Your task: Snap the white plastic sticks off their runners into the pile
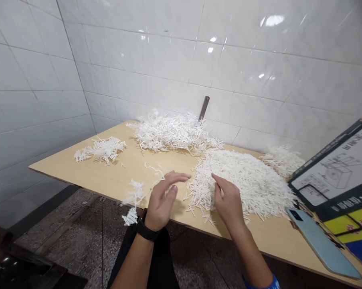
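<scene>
My left hand (164, 196), with a dark band on the wrist, is over the table's front edge. Its fingers are stretched toward the right and the thumb is apart, with nothing seen in its grasp. Beside its back, a tangle of white branching strands (135, 194) reaches past the table edge; whether it touches the hand I cannot tell. My right hand (229, 196) is at the near left side of a broad heap of short white stick-like pieces (247, 178). Its index finger is extended, the other fingers are partly hidden, and no held thing shows.
A larger tangled white heap (174, 132) lies at the back, with a metal strip (204, 107) upright behind it. A smaller white clump (102, 149) lies left. At right are a light blue phone (325, 243), a printed box (340, 176) and another white pile (281, 158). Tiled walls border the wooden table (87, 176).
</scene>
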### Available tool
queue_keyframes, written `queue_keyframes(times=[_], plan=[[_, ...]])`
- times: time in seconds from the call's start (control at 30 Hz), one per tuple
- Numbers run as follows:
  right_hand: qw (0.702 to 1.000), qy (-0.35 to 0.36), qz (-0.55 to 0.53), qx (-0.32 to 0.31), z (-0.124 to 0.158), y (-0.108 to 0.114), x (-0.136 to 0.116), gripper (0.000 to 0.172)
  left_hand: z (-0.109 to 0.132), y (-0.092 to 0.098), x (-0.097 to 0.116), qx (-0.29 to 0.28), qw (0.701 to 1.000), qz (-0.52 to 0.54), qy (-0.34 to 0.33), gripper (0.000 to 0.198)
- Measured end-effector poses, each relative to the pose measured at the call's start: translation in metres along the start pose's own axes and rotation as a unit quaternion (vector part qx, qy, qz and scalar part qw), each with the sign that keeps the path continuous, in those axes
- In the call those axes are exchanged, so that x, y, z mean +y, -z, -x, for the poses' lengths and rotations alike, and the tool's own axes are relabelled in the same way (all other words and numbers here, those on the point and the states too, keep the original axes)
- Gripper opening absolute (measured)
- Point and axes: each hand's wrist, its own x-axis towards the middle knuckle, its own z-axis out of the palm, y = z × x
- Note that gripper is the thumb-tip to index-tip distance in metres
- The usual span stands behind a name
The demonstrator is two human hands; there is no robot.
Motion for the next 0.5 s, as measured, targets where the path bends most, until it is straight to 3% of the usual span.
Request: queue_keyframes(times=[0.07,0.13,0.27,0.37,0.43,0.5], plan=[[0.989,-0.052,-0.135,0.016,0.010,0.008,-0.009,0.029,0.001,-0.006,0.008,-0.090,0.994,-0.057,-0.023,0.029],[0.960,-0.125,-0.251,-0.006,0.020,0.021,-0.017,0.030,0.002,-0.012,0.018,-0.180,0.978,-0.091,-0.047,0.032],[0.875,-0.228,-0.401,-0.145,0.035,0.046,-0.023,0.048,0.007,-0.026,0.039,-0.353,0.929,-0.090,-0.073,0.038],[0.788,-0.268,-0.485,-0.269,0.049,0.055,-0.027,0.063,0.019,-0.041,0.046,-0.478,0.874,-0.054,-0.074,0.031],[0.728,-0.268,-0.539,-0.327,0.062,0.057,-0.032,0.068,0.033,-0.051,0.046,-0.519,0.853,-0.016,-0.058,0.031],[0.687,-0.255,-0.585,-0.348,0.075,0.056,-0.039,0.064,0.050,-0.061,0.043,-0.527,0.849,0.027,-0.024,0.034]])
